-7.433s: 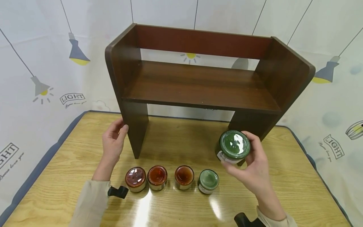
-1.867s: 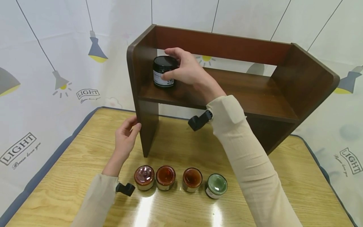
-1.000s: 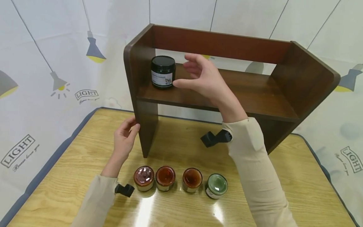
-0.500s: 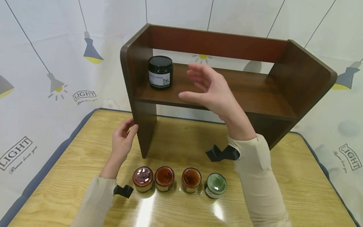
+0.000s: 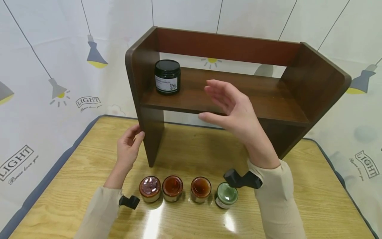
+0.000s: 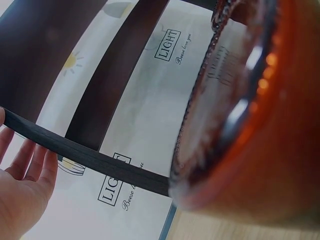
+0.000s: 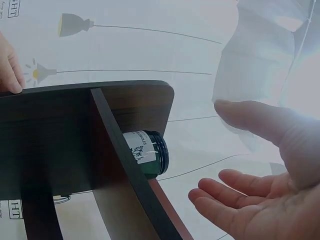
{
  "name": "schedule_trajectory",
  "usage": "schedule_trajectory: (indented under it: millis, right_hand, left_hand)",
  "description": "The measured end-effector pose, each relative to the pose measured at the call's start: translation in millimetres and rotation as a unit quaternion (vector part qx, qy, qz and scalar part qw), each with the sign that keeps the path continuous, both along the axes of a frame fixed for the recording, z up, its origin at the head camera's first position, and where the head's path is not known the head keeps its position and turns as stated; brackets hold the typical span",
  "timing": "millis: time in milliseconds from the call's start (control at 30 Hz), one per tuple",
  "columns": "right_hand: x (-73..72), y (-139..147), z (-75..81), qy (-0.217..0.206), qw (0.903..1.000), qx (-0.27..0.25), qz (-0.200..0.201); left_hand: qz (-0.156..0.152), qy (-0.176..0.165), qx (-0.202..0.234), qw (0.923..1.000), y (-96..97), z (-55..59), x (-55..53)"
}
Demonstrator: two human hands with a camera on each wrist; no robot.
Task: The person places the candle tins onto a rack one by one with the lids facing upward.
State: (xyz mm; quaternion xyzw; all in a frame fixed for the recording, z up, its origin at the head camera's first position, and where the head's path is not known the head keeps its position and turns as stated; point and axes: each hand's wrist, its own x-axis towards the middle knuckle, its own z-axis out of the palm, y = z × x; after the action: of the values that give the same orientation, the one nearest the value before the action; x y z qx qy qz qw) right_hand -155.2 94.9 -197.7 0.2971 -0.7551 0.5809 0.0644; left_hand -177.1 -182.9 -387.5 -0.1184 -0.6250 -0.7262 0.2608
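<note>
A dark green candle jar [image 5: 167, 78], lid-like face up and label to the front, stands at the left end of the upper board of a dark brown wooden shelf [image 5: 218, 91]. My right hand [image 5: 240, 114] hovers in front of that board, to the jar's right, thumb and fingers apart and holding nothing. My left hand [image 5: 127, 149] rests its fingertips and thumb against the outer side of the shelf's left panel. In the left wrist view, the fingers [image 6: 37, 165] lie fairly straight along the panel's edge.
A row stands in front of the shelf: a purplish-red jar [image 5: 150, 187], a red jar [image 5: 172, 186], an amber jar [image 5: 201, 187] and a light green jar [image 5: 226, 194]. All are on the wooden table [image 5: 185, 222]. A printed curtain hangs behind.
The dark green candle jar was carried by my right hand to the shelf's left end and let go. The right hand has since drawn back rightward and down. The left hand stays at the panel.
</note>
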Motion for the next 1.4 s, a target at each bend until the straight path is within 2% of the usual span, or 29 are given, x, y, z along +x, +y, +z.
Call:
schedule_trajectory:
  millis: [367, 633, 833, 1067, 1400]
  right_hand:
    - [15.1, 14, -15.0, 0.0, 1.0, 0.008, 0.006]
    - [24.2, 24, -29.7, -0.016, 0.9997, 0.017, -0.004]
    - [36.3, 32, -40.3, 0.005, 0.9998, 0.017, -0.001]
    - [42.9, 37, -49.6, 0.03, 0.9994, 0.004, 0.018]
    - [49.6, 51, -74.1, -0.03, 0.9988, 0.039, 0.003]
  left_hand:
    - [-0.015, 0.041, 0.021, 0.9988, 2.7, -0.2, -4.0]
    - [-0.012, 0.026, 0.021, 0.9994, 4.1, 0.0, -2.9]
    - [-0.006, 0.018, 0.014, 0.9997, 4.1, -0.4, 0.6]
    - [-0.009, 0.028, 0.026, 0.9992, 2.2, 0.7, -2.4]
    - [-0.008, 0.029, 0.028, 0.9992, 2.5, -1.1, -0.5]
